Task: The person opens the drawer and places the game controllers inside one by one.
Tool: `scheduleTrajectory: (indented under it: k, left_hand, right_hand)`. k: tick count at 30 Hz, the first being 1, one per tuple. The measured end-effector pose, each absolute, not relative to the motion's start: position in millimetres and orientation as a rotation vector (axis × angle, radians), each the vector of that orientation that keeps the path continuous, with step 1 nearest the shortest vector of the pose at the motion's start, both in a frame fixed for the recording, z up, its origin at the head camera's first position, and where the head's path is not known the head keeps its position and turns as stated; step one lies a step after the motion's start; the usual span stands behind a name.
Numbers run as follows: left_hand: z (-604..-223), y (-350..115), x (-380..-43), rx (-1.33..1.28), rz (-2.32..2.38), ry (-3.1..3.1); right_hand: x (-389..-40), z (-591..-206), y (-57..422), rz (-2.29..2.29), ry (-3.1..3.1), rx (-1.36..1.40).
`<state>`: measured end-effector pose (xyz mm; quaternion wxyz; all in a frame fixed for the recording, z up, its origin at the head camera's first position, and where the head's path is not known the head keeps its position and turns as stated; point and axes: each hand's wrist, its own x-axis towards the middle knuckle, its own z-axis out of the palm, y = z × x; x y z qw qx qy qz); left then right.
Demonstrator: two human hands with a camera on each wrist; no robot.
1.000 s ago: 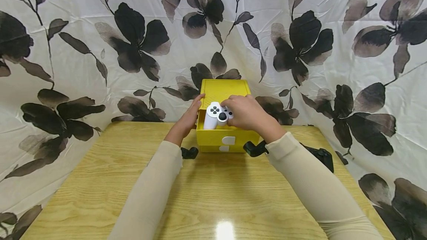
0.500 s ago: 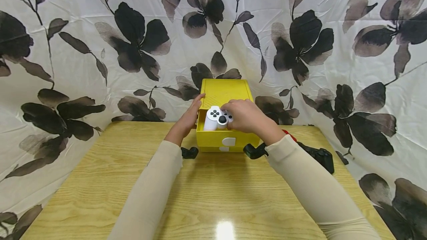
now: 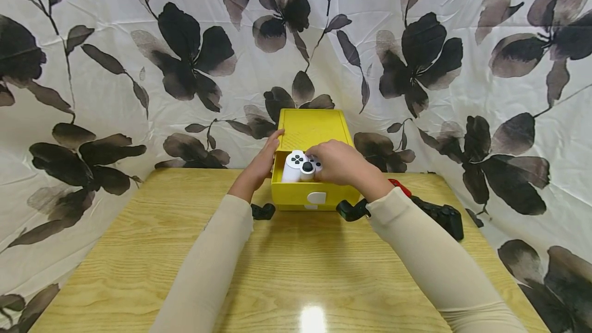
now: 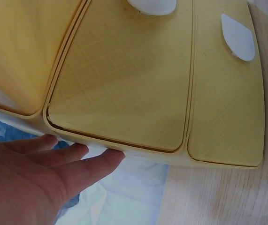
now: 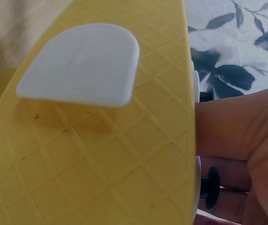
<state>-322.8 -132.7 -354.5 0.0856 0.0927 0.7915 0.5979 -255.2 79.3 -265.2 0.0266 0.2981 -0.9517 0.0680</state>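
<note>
A small yellow drawer box (image 3: 314, 125) stands at the back of the table. Its upper drawer (image 3: 289, 194), with a white pull tab (image 3: 316, 198), is pulled out. Inside lies a white game controller (image 3: 292, 168) with black thumbsticks. My right hand (image 3: 339, 163) grips the controller's right half and covers it; in the right wrist view its thumb (image 5: 225, 126) is behind the drawer front, beside a thumbstick (image 5: 211, 187). My left hand (image 3: 261, 163) rests along the box's left side, its fingers (image 4: 98, 168) extended against that wall in the left wrist view.
To the right lie a black game controller (image 3: 441, 217) and a red object (image 3: 400, 187), partly hidden by my right forearm. Wrist cameras hang below each wrist. The lower drawer (image 4: 227, 103) is closed. A floral cloth (image 3: 296, 40) hangs behind the wooden table (image 3: 296, 271).
My right hand has lowered the white controller deeper into the upper drawer. The red object has come into view beside the right sleeve. My left hand has stayed put.
</note>
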Motion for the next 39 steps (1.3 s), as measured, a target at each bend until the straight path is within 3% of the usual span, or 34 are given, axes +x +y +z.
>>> scheduleTrajectory:
  k: [39]
  left_hand:
    - [-353.4, -132.9, -321.7, 0.279, 1.792, 2.358]
  right_hand:
    - [-270.3, -279.0, 75.4, 0.203, -3.049, 1.001]
